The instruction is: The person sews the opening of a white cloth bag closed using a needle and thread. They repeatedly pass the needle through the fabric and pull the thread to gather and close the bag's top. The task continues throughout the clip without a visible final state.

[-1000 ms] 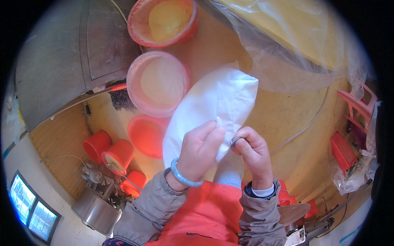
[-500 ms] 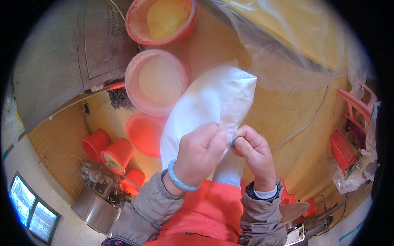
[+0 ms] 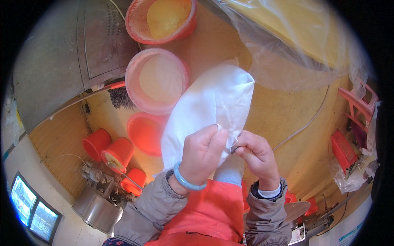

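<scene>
A plump white sack [image 3: 197, 102] lies slanting in front of me, its far end pointing up and to the right. My left hand [image 3: 201, 153], with a pale blue bangle [image 3: 185, 180] at the wrist, is closed on the near edge of the sack. Close by on its right, my right hand [image 3: 256, 156] pinches a small dark thing [image 3: 234, 150] between thumb and forefinger, right against the sack's edge. Its kind is too small to make out. A red apron [image 3: 201, 213] covers my lap.
Left of the sack stand a pink tub of pale powder [image 3: 162, 80], a red tub with yellowish contents [image 3: 168, 18] and a red basin [image 3: 145, 133]. Red buckets [image 3: 117, 153] are farther left. Clear plastic sheeting [image 3: 287, 61] drapes at the upper right; a cable [image 3: 305, 125] crosses the floor.
The sack's far end has tipped slightly and its near edge has shifted. Both hands have moved a little down and right; the right fingers have turned, with the dark thing now lower between them.
</scene>
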